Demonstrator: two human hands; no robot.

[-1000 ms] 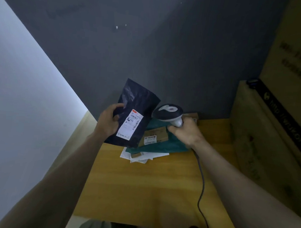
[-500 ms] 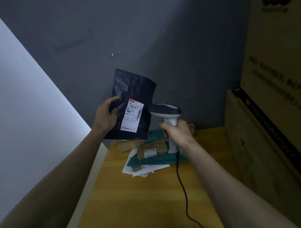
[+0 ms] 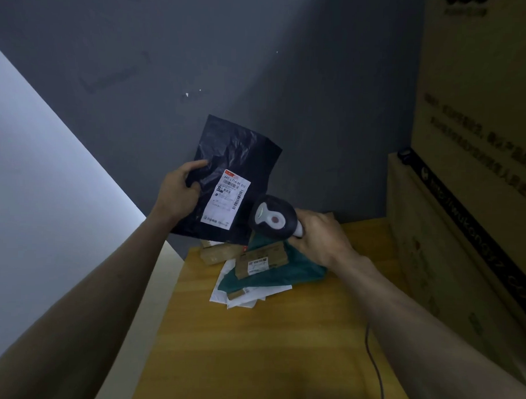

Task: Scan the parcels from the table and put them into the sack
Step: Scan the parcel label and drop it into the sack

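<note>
Tilted toward the label (image 3: 227,202) now, scanner (image 3: 273,220) gripped by right hand (image 3: 321,238); left hand (image 3: 180,193) pinches dark parcel (image 3: 227,156).

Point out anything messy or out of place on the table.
The parcels lie in a loose, crooked heap at the table's far edge, overlapping at odd angles; nothing looks torn or spilled.

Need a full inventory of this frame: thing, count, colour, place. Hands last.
mailer bag: 1, dark navy with white label, held up before the wall
scanner: 1, dark head, white grip, beside the label
cable: 1, dark, on table right
teal parcel: 1, in pile
small brown boxes: 2 seen, in pile
white envelopes: several, under pile
table: 1, yellow wood
cartons: stacked, brown, right
left hand: grips bag
right hand: grips scanner
</note>
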